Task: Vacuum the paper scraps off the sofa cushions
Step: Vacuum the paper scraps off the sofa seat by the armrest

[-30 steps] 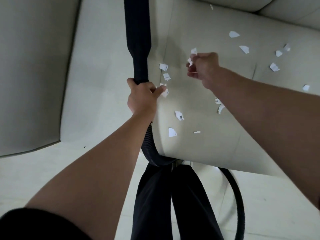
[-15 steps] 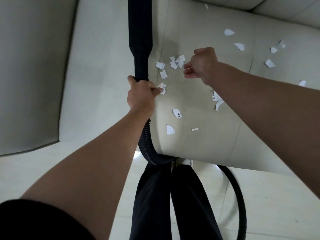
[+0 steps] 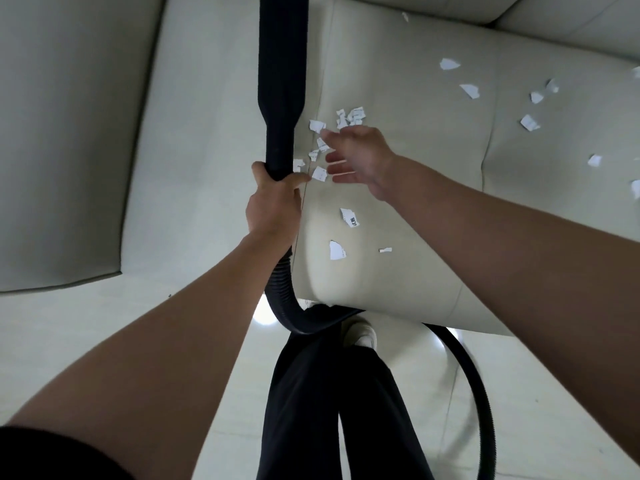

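Nearest to us: black trousers (image 3: 311, 410) and one pale shoe (image 3: 360, 332) on a glossy pale floor (image 3: 104, 341). A black ribbed hose (image 3: 284, 292) curves up from under the sofa's front edge and loops away across the floor at the right. Left grip (image 3: 273, 206): fingers and thumb wrapped round the lower end of the black vacuum wand (image 3: 282, 81), which runs up along the seam between two pale seat cushions (image 3: 415, 202). Right grip (image 3: 363, 157): spread, fingers straight and apart, holding nothing, low over the cushion just right of the wand. Paper scraps (image 3: 351, 117): a tight cluster beyond the fingertips, several between the fingers and the wand, three nearer the front edge, and more scattered well apart at the far right. An armrest (image 3: 62, 133) stands at the left, back cushions (image 3: 571, 15) farthest. Against half a second ago, we note the right grip has uncurled and dropped nearer the wand; the left has kept its hold, and the cluster has not moved.
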